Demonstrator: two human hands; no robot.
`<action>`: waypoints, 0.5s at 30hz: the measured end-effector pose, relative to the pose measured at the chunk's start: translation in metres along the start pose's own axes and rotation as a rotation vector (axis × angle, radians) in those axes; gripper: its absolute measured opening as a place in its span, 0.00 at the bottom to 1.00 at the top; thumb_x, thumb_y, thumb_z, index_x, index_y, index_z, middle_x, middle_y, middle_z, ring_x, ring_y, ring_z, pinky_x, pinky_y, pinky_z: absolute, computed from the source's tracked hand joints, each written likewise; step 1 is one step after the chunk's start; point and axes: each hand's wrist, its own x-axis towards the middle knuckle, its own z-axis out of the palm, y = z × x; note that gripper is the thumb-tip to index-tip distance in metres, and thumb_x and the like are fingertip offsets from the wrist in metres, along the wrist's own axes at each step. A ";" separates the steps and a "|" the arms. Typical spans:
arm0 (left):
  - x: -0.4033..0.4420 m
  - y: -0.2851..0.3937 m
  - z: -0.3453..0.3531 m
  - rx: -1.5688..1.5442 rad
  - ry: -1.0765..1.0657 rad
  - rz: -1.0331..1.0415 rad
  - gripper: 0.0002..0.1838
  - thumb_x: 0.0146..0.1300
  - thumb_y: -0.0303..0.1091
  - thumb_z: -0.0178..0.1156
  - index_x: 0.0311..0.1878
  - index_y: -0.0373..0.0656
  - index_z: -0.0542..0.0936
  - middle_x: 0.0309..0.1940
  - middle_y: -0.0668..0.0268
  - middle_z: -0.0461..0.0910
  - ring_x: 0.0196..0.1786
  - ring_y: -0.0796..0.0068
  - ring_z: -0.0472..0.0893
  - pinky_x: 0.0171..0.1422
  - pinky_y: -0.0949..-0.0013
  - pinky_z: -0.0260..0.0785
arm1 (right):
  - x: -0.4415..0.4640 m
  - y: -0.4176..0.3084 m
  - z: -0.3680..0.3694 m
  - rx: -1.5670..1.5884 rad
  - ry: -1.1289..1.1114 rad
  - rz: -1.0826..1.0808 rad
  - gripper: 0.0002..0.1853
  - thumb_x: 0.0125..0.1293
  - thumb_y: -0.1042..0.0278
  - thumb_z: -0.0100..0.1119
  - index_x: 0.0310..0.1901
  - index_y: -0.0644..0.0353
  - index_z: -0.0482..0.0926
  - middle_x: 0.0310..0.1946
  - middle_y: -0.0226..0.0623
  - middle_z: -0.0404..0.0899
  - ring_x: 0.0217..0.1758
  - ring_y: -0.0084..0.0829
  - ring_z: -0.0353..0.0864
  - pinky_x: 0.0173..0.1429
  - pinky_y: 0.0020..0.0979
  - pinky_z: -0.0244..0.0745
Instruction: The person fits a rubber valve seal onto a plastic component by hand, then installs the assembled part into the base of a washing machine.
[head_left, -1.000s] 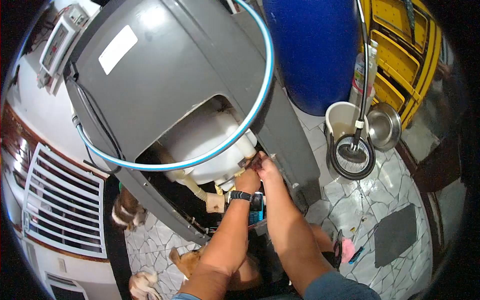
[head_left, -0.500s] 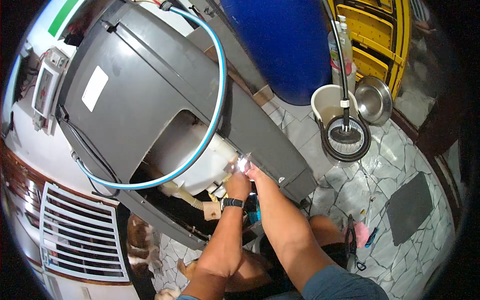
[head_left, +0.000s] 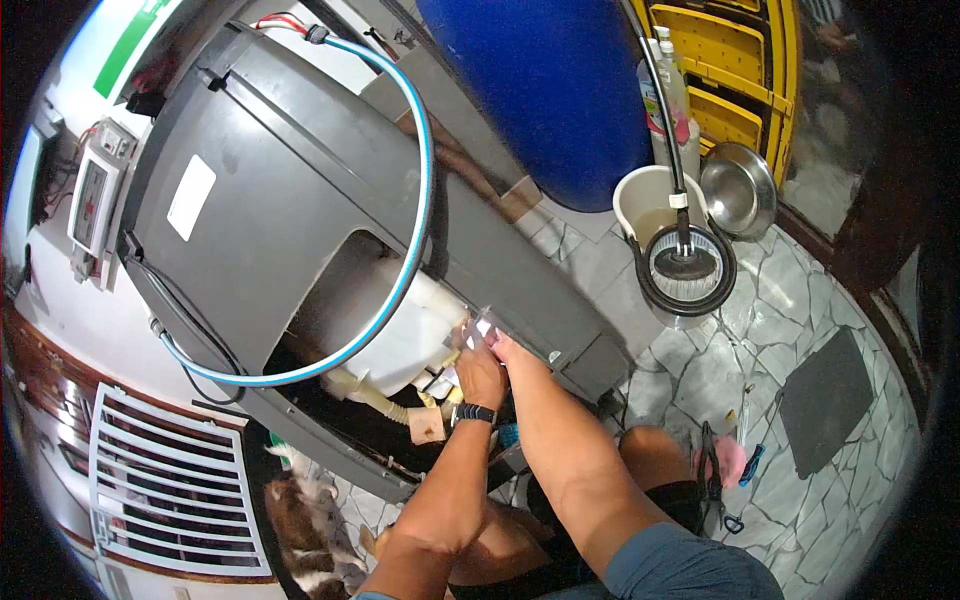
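Note:
A large grey appliance casing (head_left: pixel 290 190) lies tilted in front of me, with a cut-out showing a white plastic tank (head_left: pixel 400 345). My left hand (head_left: pixel 482 378) reaches to the cut-out's right edge, wrist strapped with a dark watch; its fingertips are mostly hidden beside the tank. My right hand (head_left: pixel 502 350) is close beside it, its fingers closed at a small shiny, clear-looking piece (head_left: pixel 486 328) that I cannot identify. Below the tank run a pale corrugated hose (head_left: pixel 385 402) and a square tan piece (head_left: pixel 426 425). A blue-and-white striped hose (head_left: pixel 424 180) arches over the casing.
A blue barrel (head_left: pixel 550 90) stands behind, near a bucket (head_left: pixel 652 200) with a brush (head_left: pixel 686 265) in a ring-shaped holder. Pliers (head_left: pixel 710 465), a pink cloth (head_left: pixel 732 462) and a grey mat (head_left: pixel 826 402) lie on the right floor. A brown-and-white animal (head_left: pixel 305 525) is at lower left.
The view has shifted slightly. Both hands remain at the cut-out's right edge, and the bright glare on the shiny piece has lessened. The animal at lower left shows in a different position.

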 end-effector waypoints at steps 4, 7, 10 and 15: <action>-0.003 -0.005 0.012 -0.034 -0.387 -0.302 0.16 0.65 0.34 0.57 0.50 0.31 0.75 0.37 0.37 0.80 0.41 0.36 0.82 0.46 0.43 0.73 | -0.003 0.002 0.000 0.004 -0.014 0.008 0.07 0.69 0.58 0.60 0.38 0.51 0.79 0.32 0.30 0.80 0.31 0.31 0.78 0.32 0.37 0.76; -0.001 -0.022 0.019 0.041 -0.688 -0.338 0.16 0.66 0.36 0.55 0.50 0.33 0.76 0.38 0.39 0.81 0.42 0.39 0.82 0.47 0.45 0.74 | -0.005 0.001 0.001 0.000 -0.026 0.019 0.07 0.69 0.58 0.60 0.39 0.51 0.79 0.33 0.30 0.80 0.32 0.31 0.78 0.32 0.37 0.76; -0.001 -0.024 0.024 0.010 -0.631 -0.386 0.15 0.66 0.35 0.55 0.50 0.36 0.76 0.40 0.40 0.82 0.45 0.38 0.82 0.48 0.44 0.74 | -0.006 -0.001 0.002 -0.007 -0.034 0.028 0.08 0.70 0.58 0.60 0.40 0.51 0.79 0.34 0.31 0.80 0.33 0.32 0.79 0.33 0.38 0.76; 0.007 -0.015 0.019 0.019 -0.604 -0.457 0.16 0.67 0.37 0.53 0.51 0.36 0.76 0.43 0.40 0.82 0.46 0.38 0.82 0.48 0.42 0.74 | -0.010 -0.001 0.002 -0.018 -0.043 0.037 0.08 0.70 0.57 0.59 0.42 0.51 0.78 0.36 0.31 0.80 0.34 0.32 0.79 0.34 0.38 0.76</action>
